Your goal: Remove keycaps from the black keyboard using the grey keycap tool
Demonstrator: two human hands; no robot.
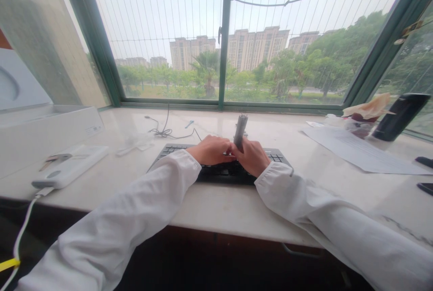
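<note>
A slim grey cylinder (240,128), metallic in look and notched at its upper end, is gripped upright, slightly tilted, in the closed right hand (252,156); its lower end is hidden by the fingers. The left hand (212,150) is held curled against the right one, its fingertips covered, so whether anything is pinched there cannot be told. Beneath both hands, a black keyboard (225,177) with low, flat keys is partly covered; its middle is obscured, and rows of keys are shown only beyond either hand. Both wrists are enclosed by gathered cuffs of creased white cloth. Beyond the left hand, a thin black cable (165,132) is loosely coiled on the smooth, pale countertop (216,205), and nearer that hand its end is lost behind the knuckles. Farther left of that hand, crumpled clear plastic (135,143) is seen, its outline hard to make out. Well to the right of the right hand, a flat white paper sheet (358,151) is laid near a glossy black, tilted-looking container (401,117).
</note>
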